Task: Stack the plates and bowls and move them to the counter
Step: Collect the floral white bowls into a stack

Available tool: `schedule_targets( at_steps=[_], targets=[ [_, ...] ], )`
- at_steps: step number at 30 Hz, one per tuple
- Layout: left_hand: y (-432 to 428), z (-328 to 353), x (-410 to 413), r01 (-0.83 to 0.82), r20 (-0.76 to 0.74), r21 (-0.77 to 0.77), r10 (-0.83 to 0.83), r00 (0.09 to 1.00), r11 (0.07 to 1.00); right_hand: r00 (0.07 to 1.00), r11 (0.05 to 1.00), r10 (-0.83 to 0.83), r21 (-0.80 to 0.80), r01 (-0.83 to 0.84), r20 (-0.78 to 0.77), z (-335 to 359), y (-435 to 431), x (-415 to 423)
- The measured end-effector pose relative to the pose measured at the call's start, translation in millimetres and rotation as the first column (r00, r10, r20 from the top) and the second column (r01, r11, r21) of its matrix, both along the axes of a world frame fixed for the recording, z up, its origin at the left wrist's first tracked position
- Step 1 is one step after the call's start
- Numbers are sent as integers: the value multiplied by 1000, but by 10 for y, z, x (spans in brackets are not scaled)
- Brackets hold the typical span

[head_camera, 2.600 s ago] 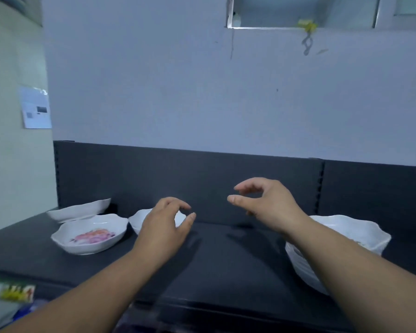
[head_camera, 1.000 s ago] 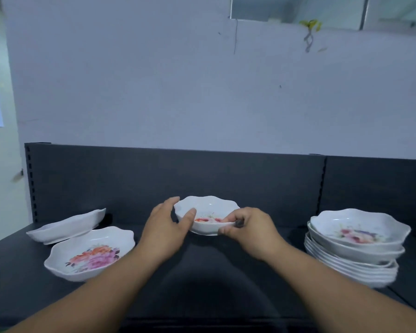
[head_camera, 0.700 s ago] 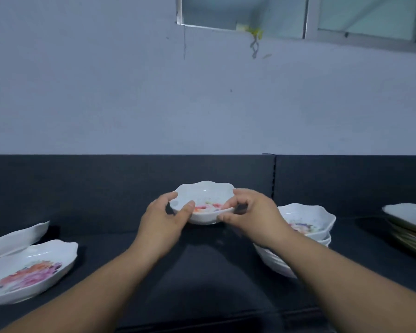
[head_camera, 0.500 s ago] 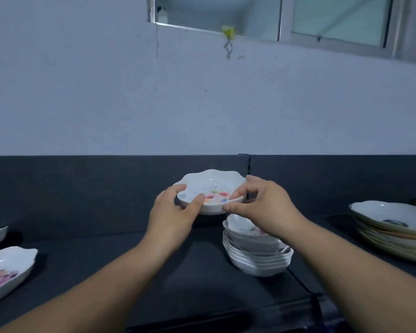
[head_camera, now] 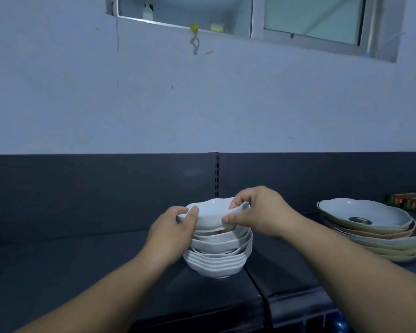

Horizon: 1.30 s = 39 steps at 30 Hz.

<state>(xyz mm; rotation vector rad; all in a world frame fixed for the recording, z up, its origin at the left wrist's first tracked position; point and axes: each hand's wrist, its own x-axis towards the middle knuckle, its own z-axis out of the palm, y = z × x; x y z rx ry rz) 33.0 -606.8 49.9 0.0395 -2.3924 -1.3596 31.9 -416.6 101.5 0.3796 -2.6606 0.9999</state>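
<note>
The bowl (head_camera: 213, 218) now over stack (head_camera: 217, 260)

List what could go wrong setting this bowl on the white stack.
1. The left hand and right hand hold the small white bowl only at its rim; a loose grip could drop it onto the stack of white bowls.
2. The rims are scalloped and the stack is tall; landing off-centre, the bowl may not nest and could rock or tip it.
3. Thumbs low on the bowl's side may get pinched against the stack.
</note>
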Motion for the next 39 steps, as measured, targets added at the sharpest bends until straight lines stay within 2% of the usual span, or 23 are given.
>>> schedule_targets(
  at_steps=[8, 15, 19, 24, 29, 39],
  targets=[
    [64, -56, -2, -46, -40, -19, 45, 998, 999, 999, 999, 44, 11, -44, -1, -56, 34, -67],
    [-50, -49, -3, -57, -69, -24, 55, 996, 998, 990, 988, 69, -128, -86, -126, 67, -159, -99],
    [-272, -11, 44, -88, -90, -28, 85, 992, 996, 985, 982, 81, -155, -105, -154, 142, -419, -99],
    [-763, 37, 141, -135, -112, -71, 126, 986, 988, 978, 971, 147, -168, -171, -150, 176, -923, -82],
    [-1418, 63, 279, -232, -138, -115, 216, 967, 966, 961, 963, 233, -105, -250, -149, 156, -1562, -67],
    [-2942, -54, 792, -479, -193, -177, 447, 874, 860, 904, 906, 422, 3, -423, -67, -112, -3094, -14]
  ],
)
